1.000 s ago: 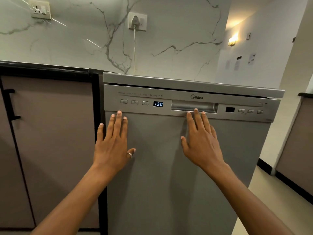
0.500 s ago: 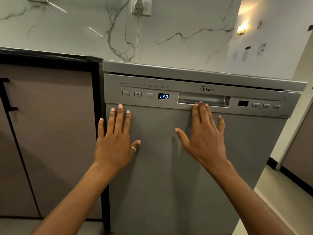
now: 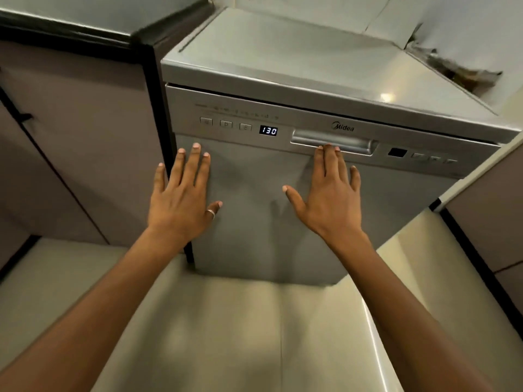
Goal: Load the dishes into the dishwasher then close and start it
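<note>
The dishwasher door (image 3: 254, 222) hides everything inside. The program icons (image 3: 237, 113) at 11 o'clock are too small and smeared to read, as are the three buttons (image 3: 434, 159) at 2 o'clock. The wall (image 3: 452, 60) at 1 o'clock is motion-blurred. Both forearms (image 3: 99, 321) run off the bottom edge.

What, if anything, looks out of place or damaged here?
Nothing clear: the dishwasher door sits shut, left hand and right hand flat on it. The dark ragged wall patch behind is too blurred to judge.
</note>
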Available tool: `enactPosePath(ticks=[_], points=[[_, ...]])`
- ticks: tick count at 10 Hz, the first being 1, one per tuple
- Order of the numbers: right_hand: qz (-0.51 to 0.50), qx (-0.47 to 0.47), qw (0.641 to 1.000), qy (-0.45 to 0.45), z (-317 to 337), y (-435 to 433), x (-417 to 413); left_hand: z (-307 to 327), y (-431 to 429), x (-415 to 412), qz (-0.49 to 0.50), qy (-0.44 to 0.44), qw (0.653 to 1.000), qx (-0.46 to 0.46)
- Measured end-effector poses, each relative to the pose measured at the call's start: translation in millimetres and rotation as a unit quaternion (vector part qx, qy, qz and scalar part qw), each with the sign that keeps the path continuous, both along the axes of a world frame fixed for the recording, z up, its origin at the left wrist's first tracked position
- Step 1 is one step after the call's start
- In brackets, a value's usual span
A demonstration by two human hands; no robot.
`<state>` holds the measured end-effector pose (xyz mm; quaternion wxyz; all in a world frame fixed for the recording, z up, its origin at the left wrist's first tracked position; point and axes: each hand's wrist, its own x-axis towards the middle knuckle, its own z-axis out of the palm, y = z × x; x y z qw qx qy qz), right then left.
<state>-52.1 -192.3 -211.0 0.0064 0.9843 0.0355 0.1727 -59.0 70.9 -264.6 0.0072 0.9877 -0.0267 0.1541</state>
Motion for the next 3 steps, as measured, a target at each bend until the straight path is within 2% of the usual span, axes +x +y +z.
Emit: enactPosePath(ticks=[1, 3], points=[[0.008, -0.008, 0.993, 0.116, 32.5, 4.0, -16.1, 46.3, -5.6, -29.0, -0.004, 0.045, 0.999, 0.008], [0.041, 0.034, 0.976, 0.21, 131.2, 31.1, -81.7, 174.2, -15.2, -97.6, -0.019, 0.091, 0.996, -0.005]])
